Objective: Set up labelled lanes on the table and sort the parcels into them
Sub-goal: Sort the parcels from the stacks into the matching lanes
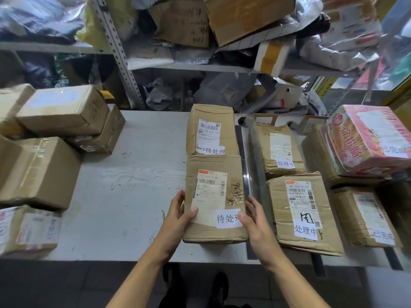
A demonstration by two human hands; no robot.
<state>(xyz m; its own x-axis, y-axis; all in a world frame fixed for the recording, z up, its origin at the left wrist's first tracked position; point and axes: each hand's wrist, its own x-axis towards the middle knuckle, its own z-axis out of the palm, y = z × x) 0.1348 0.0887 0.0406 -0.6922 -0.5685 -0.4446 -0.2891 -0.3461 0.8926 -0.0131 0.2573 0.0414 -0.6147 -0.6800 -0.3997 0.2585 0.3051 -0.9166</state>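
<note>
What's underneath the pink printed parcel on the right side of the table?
The pink printed parcel sits on a brown cardboard box, whose left side and front edge show beneath it. The rest of that box's top, and any label there, is covered.

Grey slotted-metal shelving (117, 47) behind pale table (138, 174), crammed with goods; dark tiled floor (66, 283) below.
</note>
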